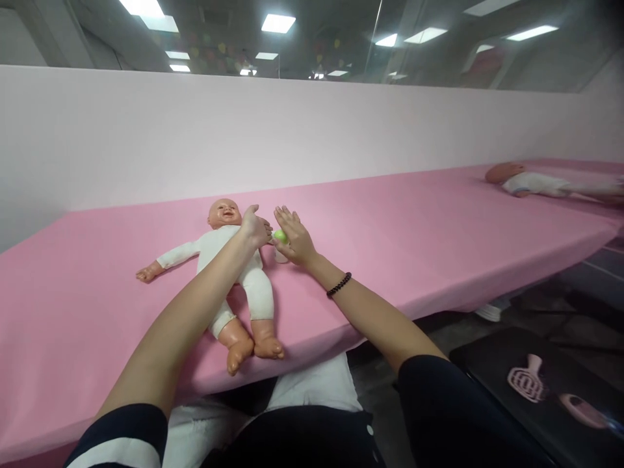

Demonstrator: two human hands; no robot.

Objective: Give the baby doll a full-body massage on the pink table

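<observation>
My left hand (254, 227) lies flat on the chest of the white-suited plastic baby doll (256, 286), resting rather than clamped. The doll lies along the pink-covered table (88, 325), head beyond my hand and feet toward me. My right hand (295, 235) stands open, fingers spread, just right of the doll and nearer the small green-capped bottle (279, 242), which sits at my palm.

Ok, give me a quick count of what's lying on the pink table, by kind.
Baby dolls: 2
Small white container with a green top: 1
Total: 3
</observation>
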